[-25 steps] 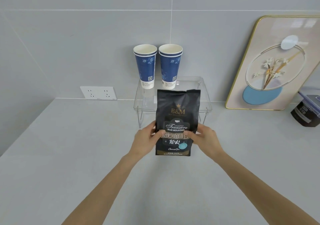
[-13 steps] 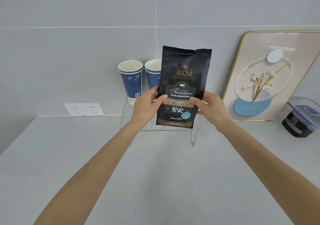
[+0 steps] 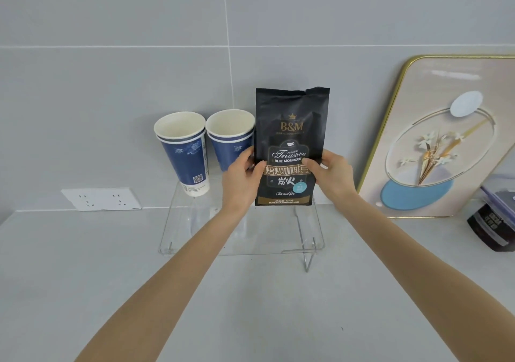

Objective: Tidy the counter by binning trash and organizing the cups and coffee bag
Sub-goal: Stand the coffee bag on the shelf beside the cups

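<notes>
Pale grey stone-look surface (image 3: 83,278) is running up to a grey tiled wall (image 3: 111,83). Gold-framed flower picture (image 3: 446,138) is leaning on the wall at right. Clear acrylic riser shelf (image 3: 250,239) is sitting on the surface at the wall. Black matte coffee bag with gold B&M lettering (image 3: 291,127) is standing upright over the shelf's right half, bottom edge at shelf level; can't tell if it's resting on it. Left hand (image 3: 241,177) and right hand (image 3: 333,176) are clamping the bag's two side edges, fingers closed on it, thumbs on the front. Two stacks of blue paper cups (image 3: 184,152) are standing on the shelf left of the bag, touching each other. Dark lidded container (image 3: 493,225) is sitting far right. White wall socket (image 3: 101,198) is at left
</notes>
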A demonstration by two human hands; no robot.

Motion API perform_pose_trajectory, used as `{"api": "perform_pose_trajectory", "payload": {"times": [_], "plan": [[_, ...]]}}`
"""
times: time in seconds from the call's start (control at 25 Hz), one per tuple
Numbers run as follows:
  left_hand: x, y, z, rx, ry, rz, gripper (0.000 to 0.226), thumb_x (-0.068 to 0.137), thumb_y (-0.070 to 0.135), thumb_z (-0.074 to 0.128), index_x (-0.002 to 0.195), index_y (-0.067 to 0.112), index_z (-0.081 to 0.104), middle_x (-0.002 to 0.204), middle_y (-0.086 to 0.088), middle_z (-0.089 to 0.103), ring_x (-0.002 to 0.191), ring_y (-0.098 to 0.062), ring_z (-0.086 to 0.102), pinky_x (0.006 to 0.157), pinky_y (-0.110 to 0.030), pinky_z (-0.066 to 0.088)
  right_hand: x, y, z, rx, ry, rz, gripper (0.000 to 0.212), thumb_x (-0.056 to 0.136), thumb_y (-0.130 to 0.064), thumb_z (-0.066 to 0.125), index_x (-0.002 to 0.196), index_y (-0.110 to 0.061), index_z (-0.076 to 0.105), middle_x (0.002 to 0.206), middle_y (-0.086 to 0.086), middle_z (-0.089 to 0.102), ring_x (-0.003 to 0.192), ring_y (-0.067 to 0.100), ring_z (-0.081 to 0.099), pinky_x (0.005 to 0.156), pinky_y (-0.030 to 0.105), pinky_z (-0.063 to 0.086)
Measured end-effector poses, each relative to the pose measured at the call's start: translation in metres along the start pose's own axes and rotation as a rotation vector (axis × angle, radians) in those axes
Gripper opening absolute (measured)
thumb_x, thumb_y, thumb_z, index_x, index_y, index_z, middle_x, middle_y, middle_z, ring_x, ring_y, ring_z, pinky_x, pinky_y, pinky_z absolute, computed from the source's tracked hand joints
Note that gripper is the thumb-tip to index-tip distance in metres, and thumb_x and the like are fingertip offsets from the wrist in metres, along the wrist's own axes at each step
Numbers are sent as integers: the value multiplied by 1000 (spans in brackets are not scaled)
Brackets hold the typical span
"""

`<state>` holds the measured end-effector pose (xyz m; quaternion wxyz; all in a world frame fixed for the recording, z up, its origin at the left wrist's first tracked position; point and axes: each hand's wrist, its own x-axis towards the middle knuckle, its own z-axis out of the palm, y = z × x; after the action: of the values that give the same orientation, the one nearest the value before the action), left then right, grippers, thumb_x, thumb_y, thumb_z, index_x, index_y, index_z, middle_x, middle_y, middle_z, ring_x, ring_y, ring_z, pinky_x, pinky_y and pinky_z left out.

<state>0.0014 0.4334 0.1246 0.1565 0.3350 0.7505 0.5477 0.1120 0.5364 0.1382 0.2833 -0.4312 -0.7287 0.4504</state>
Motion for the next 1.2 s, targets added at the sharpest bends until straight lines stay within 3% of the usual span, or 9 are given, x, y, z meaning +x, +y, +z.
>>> {"api": "perform_pose_trajectory", "payload": {"times": [0.12, 0.24, 0.36, 0.52, 0.64, 0.8, 0.96, 1.2], "plan": [[-13, -6, 15, 37, -41, 27, 57, 90, 11, 49, 141, 15, 24, 141, -6, 46, 127, -20, 47, 101, -27, 41, 5, 5, 8, -8, 27, 6, 37, 89, -26, 53, 121, -6, 53, 126, 11, 62, 109, 28, 61, 79, 31, 49], [-16, -9, 19, 71, -53, 23, 61, 92, 11, 46, 143, 17, 16, 146, -4, 39, 131, -18, 41, 101, -21, 36, 9, 8, 9, -30, 44, -12, 39, 89, -28, 53, 122, -7, 51, 127, 9, 61, 109, 27, 61, 78, 29, 48], [-12, -9, 12, 56, -100, 15, 59, 92, 9, 44, 143, 18, 16, 147, -4, 38, 133, -19, 39, 106, -31, 38, 11, 8, 9, -63, 21, 4, 40, 90, -27, 52, 125, -8, 47, 131, 8, 58, 113, 27, 59, 85, 33, 50], [-14, -4, -2, 136, -183, 54, 57, 93, 11, 43, 144, 17, 16, 148, -4, 37, 134, -20, 37, 103, -27, 37, 5, 7, 10, -139, -56, -7, 47, 88, -22, 55, 130, -8, 38, 136, 10, 52, 121, 28, 53, 92, 38, 50], [-23, 1, -14, 279, -221, 87, 55, 93, 17, 44, 143, 16, 19, 149, -4, 35, 135, -20, 35, 104, -27, 36, -7, 9, 9, -220, -79, -79, 55, 86, -20, 59, 132, -10, 31, 137, 10, 50, 122, 27, 51, 96, 41, 48], [-42, -3, -38, 585, -279, 101, 59, 92, 28, 45, 144, 17, 18, 153, -6, 28, 139, -24, 31, 114, -42, 30, -29, 11, 11, -402, -84, -168, 73, 84, -27, 61, 141, -11, 18, 146, 10, 36, 133, 28, 37, 108, 49, 38], [-74, -14, -69, 865, -267, 156, 59, 93, 32, 40, 144, 18, 15, 155, -6, 21, 142, -24, 21, 116, -48, 21, -74, 7, 13, -652, -150, -368, 65, 88, -28, 54, 142, -15, 22, 153, 9, 26, 141, 29, 22, 117, 46, 22], [-138, -43, -100, 845, -168, 171, 52, 92, 26, 44, 141, 14, 29, 150, -7, 33, 138, -23, 32, 114, -42, 26, -152, 25, 34, -706, -259, -535, 52, 91, -26, 48, 140, -20, 31, 152, 3, 30, 143, 21, 19, 118, 38, 13]]}}
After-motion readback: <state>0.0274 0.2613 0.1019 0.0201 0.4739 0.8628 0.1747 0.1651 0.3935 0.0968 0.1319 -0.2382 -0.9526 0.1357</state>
